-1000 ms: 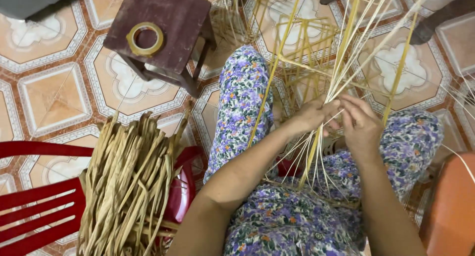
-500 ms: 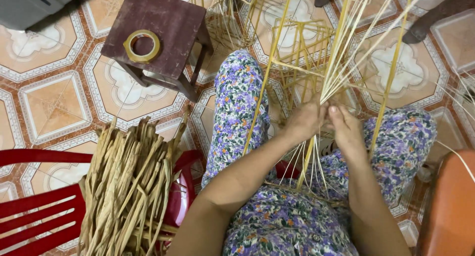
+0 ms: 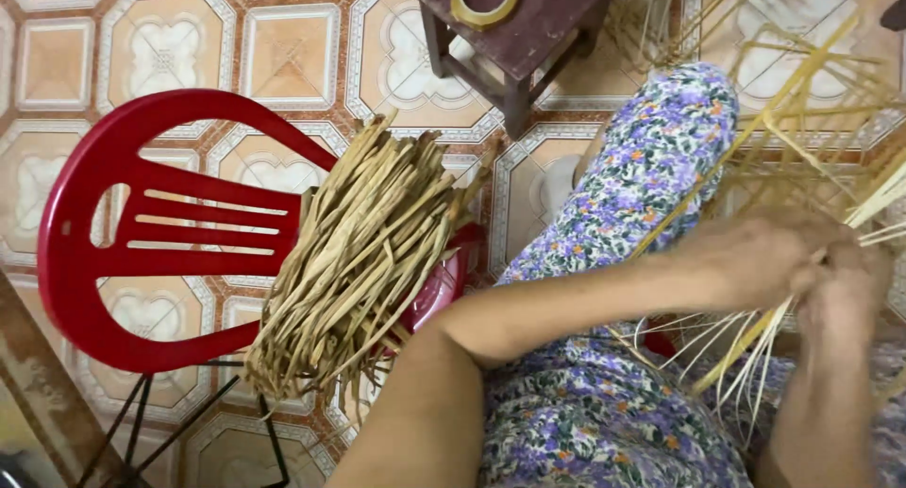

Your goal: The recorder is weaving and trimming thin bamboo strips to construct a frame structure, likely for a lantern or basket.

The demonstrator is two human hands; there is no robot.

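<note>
- Pale bamboo strips (image 3: 755, 351) are gripped by the left hand (image 3: 764, 252) and the right hand (image 3: 845, 290).
- A strip bundle (image 3: 363, 252) is laid on the red chair (image 3: 142, 252).

Person wears a floral garment (image 3: 604, 422): purple and lilac ground, dense small-flower print with white, green and orange specks. Same print covers the lap and the raised leg (image 3: 661, 176), so top and trousers or one piece, cannot tell. Fabric looks thin, lightly creased. Both forearms bare, no sleeves in view. Left hand (image 3: 755, 257) and right hand (image 3: 845, 294) bare, no gloves. No watch or bracelet on either wrist; fingers blurred, rings cannot be made out.
</note>
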